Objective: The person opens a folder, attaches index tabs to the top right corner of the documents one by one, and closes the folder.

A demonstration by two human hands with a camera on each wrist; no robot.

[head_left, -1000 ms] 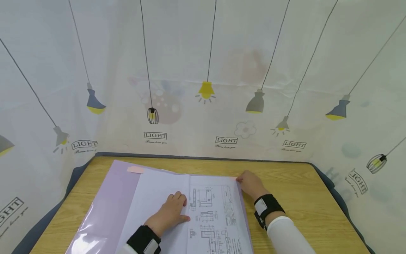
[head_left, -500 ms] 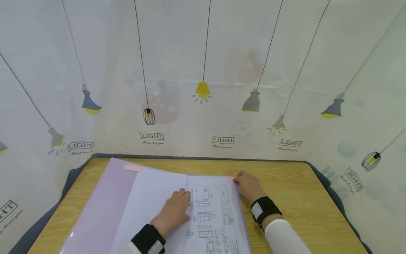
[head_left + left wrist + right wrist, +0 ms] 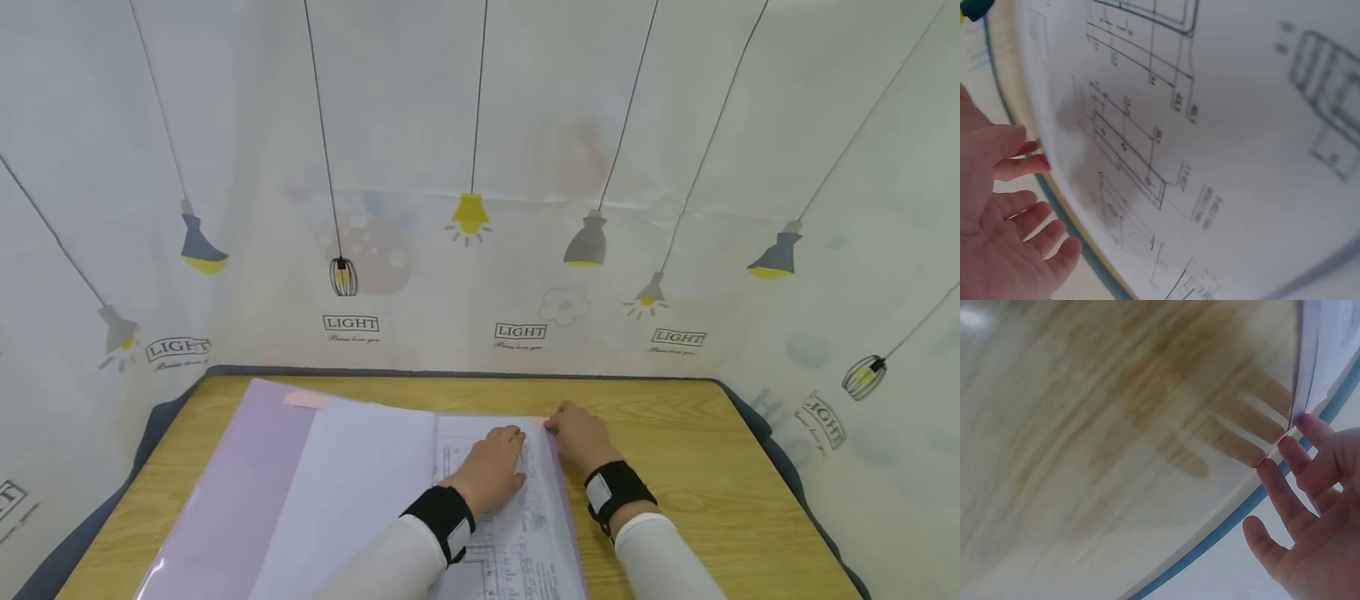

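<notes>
A purple display folder (image 3: pixel 225 492) lies spread on the table, with a blank white page (image 3: pixel 352 483) on the left and a technical drawing sheet (image 3: pixel 517 550) on the right. My left hand (image 3: pixel 487 471) is over the upper drawing, palm down, fingers loosely extended. In the left wrist view, the left hand's (image 3: pixel 1016 237) fingers hang beside the sheet, gripping nothing. My right hand (image 3: pixel 581 437) pinches the folder's top right corner, beside a pink tab (image 3: pixel 538 421). From the right wrist, the right hand's (image 3: pixel 1316 494) fingertips meet the folder's edge (image 3: pixel 1304 369).
The wood-grain table (image 3: pixel 697 475) extends to the right of the folder. Behind it hangs a pale cloth (image 3: pixel 420 150) printed with lamps. Another pink tab (image 3: pixel 306 399) marks the left page's top. Black bands (image 3: pixel 618 492) wrap both wrists.
My left hand has moved right, from the middle fold onto the drawing sheet. The right hand stays at the top right corner. The head view has shifted slightly.
</notes>
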